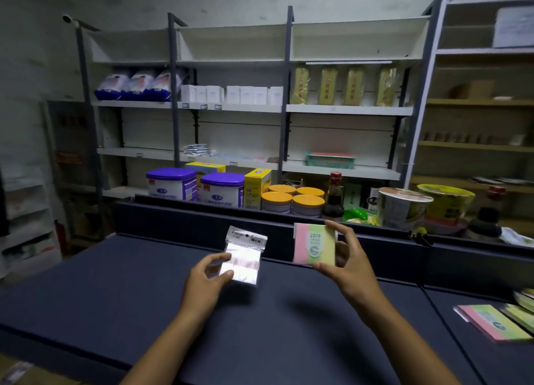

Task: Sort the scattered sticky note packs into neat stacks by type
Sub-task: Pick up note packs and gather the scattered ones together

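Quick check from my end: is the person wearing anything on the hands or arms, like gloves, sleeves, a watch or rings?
Nothing worn shows. The left hand and right hand are bare, without gloves, and no rings are visible. Both wrists are uncovered, with no watch or band. Both forearms are bare down to the picture's lower edge, so no sleeves show.

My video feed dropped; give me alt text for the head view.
Left hand holds a clear-wrapped sticky note pack and right hand a pink-green-yellow pack above a dark blue counter. Similar packs lie at right.

Both forearms raised, left hand (pixel 208 277) pinching — thumb and fingers curled, right hand (pixel 348 257) gripping likewise
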`<state>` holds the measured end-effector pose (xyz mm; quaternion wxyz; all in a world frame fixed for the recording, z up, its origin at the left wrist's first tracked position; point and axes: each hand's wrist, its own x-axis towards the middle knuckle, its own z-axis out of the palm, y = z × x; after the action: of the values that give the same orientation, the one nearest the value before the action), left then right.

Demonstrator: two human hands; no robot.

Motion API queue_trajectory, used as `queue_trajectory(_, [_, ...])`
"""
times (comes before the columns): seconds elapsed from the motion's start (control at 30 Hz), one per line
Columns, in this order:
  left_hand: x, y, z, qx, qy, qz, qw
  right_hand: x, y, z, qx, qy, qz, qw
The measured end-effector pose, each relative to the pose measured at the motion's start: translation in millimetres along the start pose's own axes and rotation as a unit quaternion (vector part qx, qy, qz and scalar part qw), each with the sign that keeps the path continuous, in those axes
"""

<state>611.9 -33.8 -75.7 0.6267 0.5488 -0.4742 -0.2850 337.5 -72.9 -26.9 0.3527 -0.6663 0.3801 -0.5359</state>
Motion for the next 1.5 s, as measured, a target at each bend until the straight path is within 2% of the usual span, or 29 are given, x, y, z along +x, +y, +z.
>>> queue_trajectory(0.37, [48.0, -31.1, 0.8, 0.140, -0.049, -0.021, 0.989, 7.6, 1.6, 36.4, -0.033, 0.033, 0.009, 0.999])
queue_trajectory(0.67, [72.7, -39.6, -16.1, 0.297, -0.092, 0.005, 0.950, 8.3, 1.1, 46.5, -0.061, 0.038, 0.024, 0.997])
queue_trajectory(0.83, [80.3, -44.1, -25.2, 0.385, -0.083, -0.002, 0.919, 7.0, 1.8, 51.9, -0.070, 0.026, 0.031, 0.997])
queue_trajectory(1.07, [81.2, -45.9, -34.0, 0.508, -0.086, 0.015, 0.857, 8.9, -0.6, 59.2, -0.073, 0.021, 0.039, 0.996])
queue_trajectory(1.2, [76.8, -44.9, -35.6, 0.520, -0.087, 0.028, 0.849, 9.0, 0.1, 61.1, -0.084, 0.021, 0.046, 0.995])
queue_trajectory(1.4, [83.2, -17.0, -45.7, 0.442, -0.120, 0.093, 0.884, 12.3, 6.0, 67.2, -0.101, 0.016, 0.067, 0.992])
queue_trajectory(1.5, [86.7, 1.2, -48.4, 0.480, -0.161, 0.134, 0.852, 17.8, 11.6, 74.5, -0.116, -0.002, 0.083, 0.990])
